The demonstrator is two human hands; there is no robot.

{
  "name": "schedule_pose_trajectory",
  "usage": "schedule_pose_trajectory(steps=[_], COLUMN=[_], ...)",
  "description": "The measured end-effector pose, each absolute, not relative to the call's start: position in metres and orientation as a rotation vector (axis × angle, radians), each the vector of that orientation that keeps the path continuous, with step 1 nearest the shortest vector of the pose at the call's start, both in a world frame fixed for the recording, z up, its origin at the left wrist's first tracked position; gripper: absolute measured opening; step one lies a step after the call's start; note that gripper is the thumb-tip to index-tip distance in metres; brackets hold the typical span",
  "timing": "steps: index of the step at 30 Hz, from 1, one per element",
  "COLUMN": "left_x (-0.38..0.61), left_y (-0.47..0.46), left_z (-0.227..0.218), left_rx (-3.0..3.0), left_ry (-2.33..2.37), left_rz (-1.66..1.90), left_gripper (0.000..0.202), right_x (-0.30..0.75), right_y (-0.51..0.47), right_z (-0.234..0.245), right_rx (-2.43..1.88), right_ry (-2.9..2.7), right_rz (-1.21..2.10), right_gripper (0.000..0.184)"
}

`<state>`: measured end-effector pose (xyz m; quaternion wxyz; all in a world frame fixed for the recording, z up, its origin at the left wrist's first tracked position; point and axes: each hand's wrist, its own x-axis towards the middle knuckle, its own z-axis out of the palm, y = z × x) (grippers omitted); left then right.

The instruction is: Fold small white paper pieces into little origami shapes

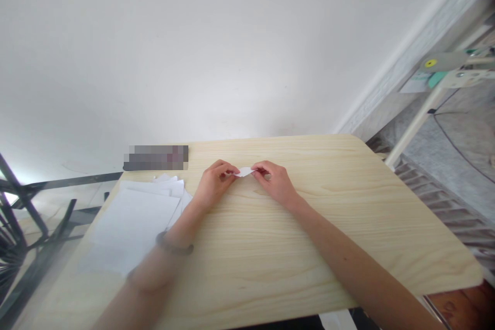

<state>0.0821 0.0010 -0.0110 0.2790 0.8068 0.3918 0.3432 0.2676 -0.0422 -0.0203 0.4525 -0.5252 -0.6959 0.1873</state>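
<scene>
A small piece of white paper is stretched between my two hands, just over the middle of the wooden table. My left hand pinches its left end between thumb and fingers. At the right end, my right hand grips it in the same way. The paper looks folded or curved, with its middle showing between the fingertips; its ends are hidden by my fingers. A dark band circles my left wrist.
Loose white sheets lie in a pile on the left of the table, partly under my left forearm. A blurred-out dark object sits at the back left corner. A white wall rises behind. Dark metal bars stand left, a pale pole right.
</scene>
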Motion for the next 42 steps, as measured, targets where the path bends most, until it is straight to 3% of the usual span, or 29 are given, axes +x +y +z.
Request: schedule_pose_trajectory(steps=[12,16,22,34,42], left_x=[0.08,0.079,0.079,0.078,0.08], left_y=[-0.003,-0.003,-0.002,0.0,-0.002], left_z=[-0.007,-0.003,0.0,-0.007,-0.006], left_rx=[2.545,2.463,2.273,2.528,2.479], left_ry=[0.896,0.902,0.952,0.944,1.025], left_rz=[0.693,0.625,0.632,0.623,0.59], left_gripper=[0.021,0.023,0.026,0.017,0.023], right_x=[0.266,0.266,0.272,0.275,0.269], right_y=[-0.045,-0.045,-0.042,-0.043,-0.038], right_z=[-0.02,-0.015,-0.014,-0.012,-0.017], right_rx=[-1.319,-1.34,-1.354,-1.316,-1.405], right_ry=[-1.937,-1.973,-2.026,-2.087,-2.025], right_rz=[0.328,0.36,0.461,0.463,0.434], right_gripper=[0.015,0.008,0.023,0.016,0.019])
